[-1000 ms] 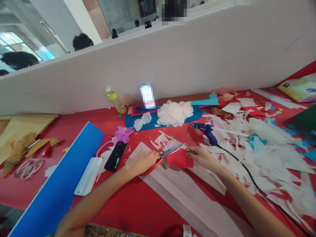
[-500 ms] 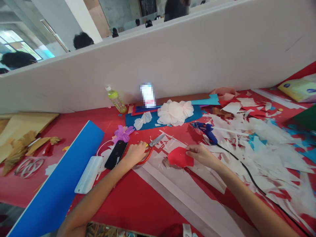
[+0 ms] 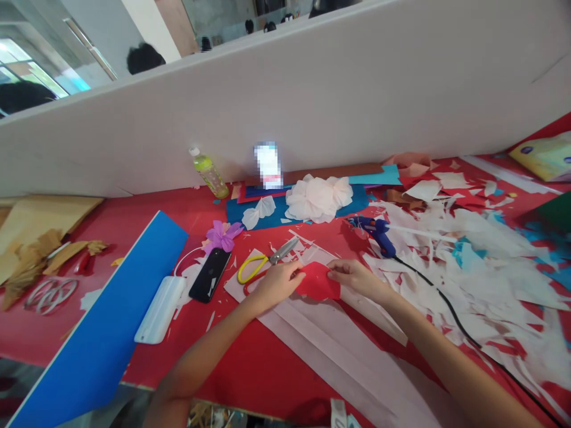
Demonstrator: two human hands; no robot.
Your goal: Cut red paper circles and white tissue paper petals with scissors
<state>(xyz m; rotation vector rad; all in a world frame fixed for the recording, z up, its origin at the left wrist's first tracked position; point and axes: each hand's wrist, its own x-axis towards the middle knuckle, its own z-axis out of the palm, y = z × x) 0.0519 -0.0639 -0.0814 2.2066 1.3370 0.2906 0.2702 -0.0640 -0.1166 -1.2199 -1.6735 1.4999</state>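
Observation:
Between my two hands is a red paper piece (image 3: 317, 282) with a rounded outline. My left hand (image 3: 280, 282) pinches its left edge, and my right hand (image 3: 350, 274) grips its upper right edge. Just beyond my left hand lie scissors (image 3: 254, 267) with one yellow and one red handle, their blades pointing away to the right; part of the red handle is hidden by the hand. Under the hands stretches a long pale pink paper strip (image 3: 330, 351). A black phone (image 3: 211, 274) rests left of the scissors, beside a purple paper flower (image 3: 223, 235).
Pale paper flowers (image 3: 319, 199) lie on blue paper at the back. A blue glue gun (image 3: 377, 235) with a black cord sits right of them, near heaped paper scraps (image 3: 437, 285). A bottle (image 3: 209, 173), a white power bank (image 3: 160, 310) and a blue board (image 3: 107, 321) are leftward.
My left hand has let go of the scissors, leaving them on the table, and moved right to take the red paper's left edge. My right hand has shifted slightly left with the paper.

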